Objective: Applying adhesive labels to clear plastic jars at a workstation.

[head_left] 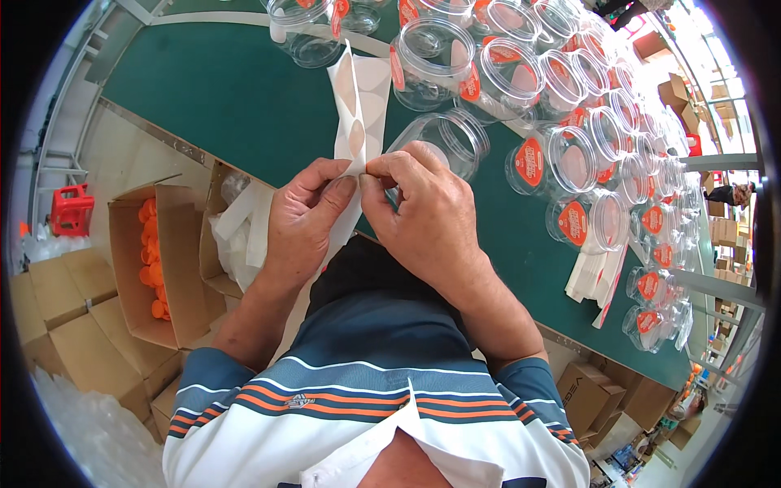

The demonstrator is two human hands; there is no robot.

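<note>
Pinching is being done by both hands, fingertip to fingertip, at the near part of a white sticker strip (374,85). By the left hand (307,213) the strip is being gripped between thumb and bent fingers; by the right hand (427,207) its edge is being nipped between thumb and forefinger, the other fingers curled in. Beyond the fingers the strip is running away over the table, partly folded up on itself, with pale round stickers showing along it. A sticker, it seems, is being worked loose from its backing, though whether any edge is lifting cannot be told, since the fingertips are covering the spot. For the next move, a steady hold on the backing by the left hand and a light, even pull by the right are seemingly being called for, so that the round is not creased.

Just beyond the right hand, a clear jar (464,140) is lying tipped, partly hidden by the knuckles; contact cannot be judged. Farther right, many clear jars (571,150) with orange-red labels (530,161) are being kept massed on the green table (228,89). Near its edge, pale folded strips (592,281) are lying. To the left, below the table, orange lids (152,260) are being held in a cardboard box (185,244).
</note>
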